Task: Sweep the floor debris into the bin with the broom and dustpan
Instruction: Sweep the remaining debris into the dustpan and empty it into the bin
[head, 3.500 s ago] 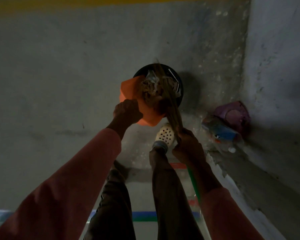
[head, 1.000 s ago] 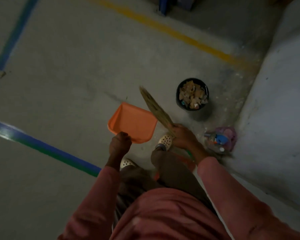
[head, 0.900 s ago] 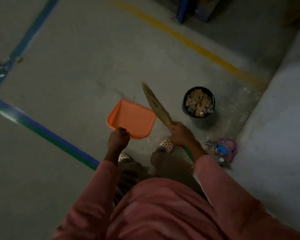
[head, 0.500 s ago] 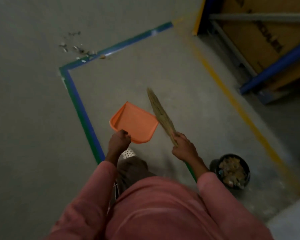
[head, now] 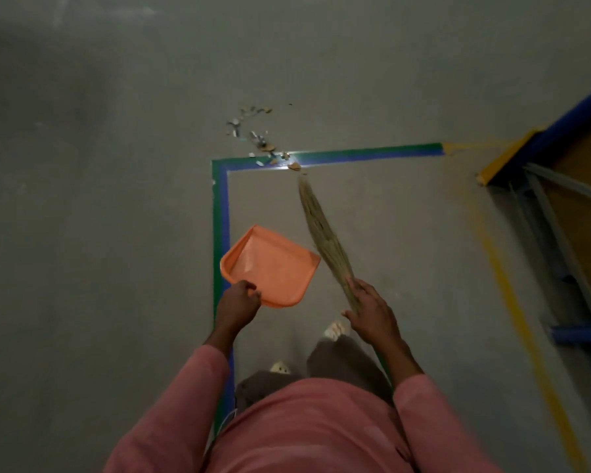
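I have turned from the bin, now out of sight; my left grip [head: 239,302] pinches the empty dustpan [head: 273,268], my right grip [head: 369,312] wraps the broom [head: 321,230]; more debris [head: 258,139] waits ahead by the tape [head: 355,155]; another sweep looks due.

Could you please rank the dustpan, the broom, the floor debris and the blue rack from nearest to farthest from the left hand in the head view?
1. Orange dustpan: gripped by the left hand.
2. Broom: just right of the dustpan, in the right hand.
3. Floor debris: ahead, at the taped line.
4. Blue rack: far right.
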A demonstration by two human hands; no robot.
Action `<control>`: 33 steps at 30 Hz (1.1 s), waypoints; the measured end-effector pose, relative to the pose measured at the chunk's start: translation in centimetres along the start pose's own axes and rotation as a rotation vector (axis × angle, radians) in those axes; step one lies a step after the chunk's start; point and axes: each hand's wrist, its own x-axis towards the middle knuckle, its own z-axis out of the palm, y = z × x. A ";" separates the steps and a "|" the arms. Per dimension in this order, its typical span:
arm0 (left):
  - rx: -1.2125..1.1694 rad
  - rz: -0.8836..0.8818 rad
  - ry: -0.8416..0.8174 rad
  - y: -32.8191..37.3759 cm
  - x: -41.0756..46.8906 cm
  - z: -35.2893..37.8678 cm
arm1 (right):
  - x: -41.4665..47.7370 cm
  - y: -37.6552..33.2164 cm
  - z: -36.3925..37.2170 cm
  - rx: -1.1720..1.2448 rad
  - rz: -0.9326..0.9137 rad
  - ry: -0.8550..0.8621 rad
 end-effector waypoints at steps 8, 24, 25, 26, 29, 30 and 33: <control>-0.144 -0.131 0.141 3.3 13.9 -4.8 | 19.8 -6.3 -3.2 -0.035 -0.071 -0.060; -0.216 -0.255 0.253 13.6 38.0 -17.8 | 49.9 -17.7 -14.4 -0.162 -0.083 -0.177; -0.219 -0.255 0.243 13.7 39.6 -18.4 | 51.2 -18.2 -14.4 -0.163 -0.066 -0.187; -0.216 -0.256 0.228 13.8 41.4 -19.1 | 52.7 -18.7 -14.4 -0.164 -0.046 -0.194; -0.174 -0.254 0.160 13.6 47.6 -21.3 | 57.6 -20.2 -14.5 -0.137 0.030 -0.212; -0.161 -0.248 0.143 13.5 49.8 -22.1 | 59.4 -20.8 -14.5 -0.126 0.058 -0.217; -0.108 -0.214 0.089 13.0 56.7 -24.5 | 65.1 -22.7 -13.9 -0.070 0.153 -0.226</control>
